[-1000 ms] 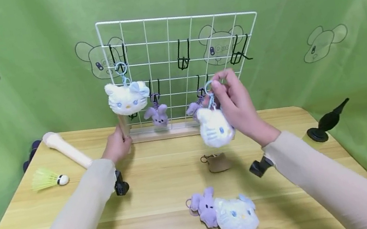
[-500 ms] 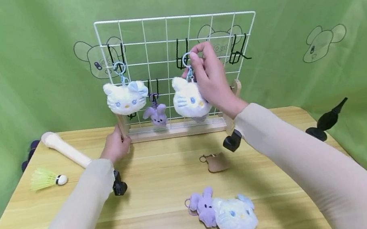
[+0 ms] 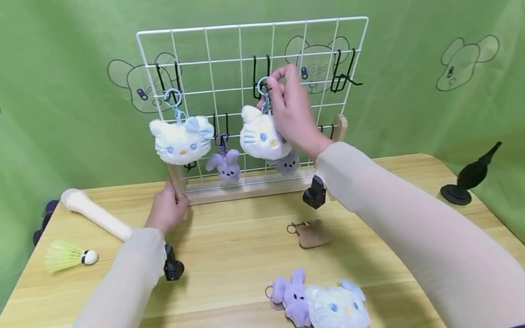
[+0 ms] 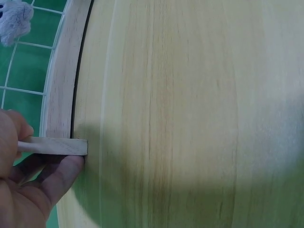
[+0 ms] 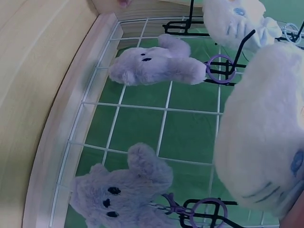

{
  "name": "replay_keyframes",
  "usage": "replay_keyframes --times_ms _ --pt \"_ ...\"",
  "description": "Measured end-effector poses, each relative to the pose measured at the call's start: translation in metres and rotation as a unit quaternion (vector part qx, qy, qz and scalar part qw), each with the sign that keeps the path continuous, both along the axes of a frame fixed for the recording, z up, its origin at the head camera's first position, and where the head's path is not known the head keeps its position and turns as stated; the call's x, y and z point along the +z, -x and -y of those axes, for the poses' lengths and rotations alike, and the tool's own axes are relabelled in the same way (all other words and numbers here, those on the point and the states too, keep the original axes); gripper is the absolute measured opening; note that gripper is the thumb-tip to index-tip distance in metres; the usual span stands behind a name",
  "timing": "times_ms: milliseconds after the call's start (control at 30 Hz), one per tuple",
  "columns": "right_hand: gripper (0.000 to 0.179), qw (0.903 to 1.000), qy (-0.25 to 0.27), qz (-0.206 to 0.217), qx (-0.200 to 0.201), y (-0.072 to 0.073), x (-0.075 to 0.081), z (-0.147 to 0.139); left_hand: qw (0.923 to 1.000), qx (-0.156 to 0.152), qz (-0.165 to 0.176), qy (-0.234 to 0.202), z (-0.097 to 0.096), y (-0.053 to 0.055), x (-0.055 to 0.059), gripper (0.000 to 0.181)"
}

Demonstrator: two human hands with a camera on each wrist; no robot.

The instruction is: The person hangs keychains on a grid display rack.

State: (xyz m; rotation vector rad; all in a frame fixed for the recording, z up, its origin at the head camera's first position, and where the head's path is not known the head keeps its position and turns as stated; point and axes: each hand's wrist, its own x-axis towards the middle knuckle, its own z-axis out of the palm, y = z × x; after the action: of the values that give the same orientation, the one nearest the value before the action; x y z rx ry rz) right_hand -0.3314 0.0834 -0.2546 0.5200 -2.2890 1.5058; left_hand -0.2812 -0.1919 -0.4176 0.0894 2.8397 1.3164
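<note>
At the upper middle black hook of a white wire grid rack, my right hand pinches the light blue ring of a white cat plush keychain. The ring overlaps the hook; I cannot tell whether it is over the prong. Fur of this plush fills the right side of the right wrist view. My left hand grips the rack's wooden side support, thumb and fingers on opposite faces. Another white cat keychain hangs upper left. Two purple rabbit keychains hang on lower hooks.
On the table lie a brown keychain, a purple rabbit keychain and a white cat plush. A shuttlecock and a pale microphone-shaped object are at left. A black air blower stands at right.
My right hand has carried the white cat keychain up and left, from the lower right of the rack to the upper middle hook. My left hand stays on the support.
</note>
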Motion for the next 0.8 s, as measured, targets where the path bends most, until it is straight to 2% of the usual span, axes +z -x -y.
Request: replay_keyframes --times_ms 200,400,667,800 --pt "0.019 0.9996 -0.01 0.011 -0.023 0.001 -0.002 0.001 1.0 0.0 -0.005 0.005 0.0 0.0 0.0 0.062" --pt "0.017 0.9986 -0.031 -0.007 -0.044 -0.003 0.001 0.002 1.0 -0.003 -0.002 0.001 0.0 -0.001 -0.001 0.062" --pt "0.016 0.9986 -0.034 -0.006 -0.04 -0.007 0.005 -0.002 1.0 0.0 -0.002 0.007 0.001 -0.001 0.0 0.063" --pt "0.017 0.9994 -0.025 0.0 -0.025 -0.009 0.008 -0.006 1.0 0.0 -0.002 0.008 0.0 0.0 0.0 0.064"
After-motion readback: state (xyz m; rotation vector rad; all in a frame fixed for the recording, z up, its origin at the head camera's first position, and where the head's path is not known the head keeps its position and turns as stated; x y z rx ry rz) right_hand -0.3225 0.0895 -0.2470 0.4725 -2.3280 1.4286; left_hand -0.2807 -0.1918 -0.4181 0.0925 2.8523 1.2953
